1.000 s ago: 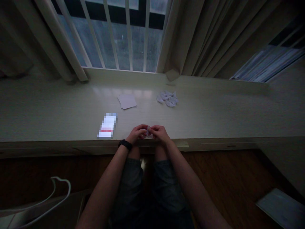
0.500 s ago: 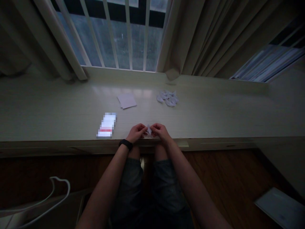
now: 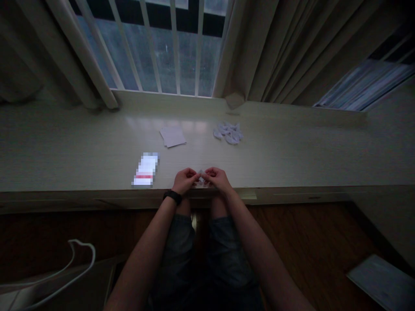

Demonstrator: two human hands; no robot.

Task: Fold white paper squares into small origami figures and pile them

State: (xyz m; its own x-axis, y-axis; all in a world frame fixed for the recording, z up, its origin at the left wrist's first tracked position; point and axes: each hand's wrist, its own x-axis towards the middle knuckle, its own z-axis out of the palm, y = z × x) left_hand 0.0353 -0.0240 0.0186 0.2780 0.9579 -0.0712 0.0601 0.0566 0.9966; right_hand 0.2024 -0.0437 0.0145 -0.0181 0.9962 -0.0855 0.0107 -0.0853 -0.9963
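Close to the front edge of the pale ledge (image 3: 292,160), my left hand (image 3: 186,179) and my right hand (image 3: 218,178) meet over a small piece of folded white paper (image 3: 201,176). Fingers of both hands pinch it from either side and partly cover it. A short stack of square paper sheets (image 3: 173,137) lies beyond my left hand. Past my right hand is a loose pile of several small folded paper pieces (image 3: 228,132). A black band circles my left wrist.
A lit phone (image 3: 145,169), its screen pixelated, lies left of my hands. Curtains (image 3: 266,52) and a barred window stand behind the ledge. A white cord (image 3: 92,255) curves at lower left, and a flat pale object (image 3: 382,278) rests on the floor at right.
My fingers have shifted slightly on the folded paper, the right ones moving a little left over it. The stack, the pile and the phone stay where they were.
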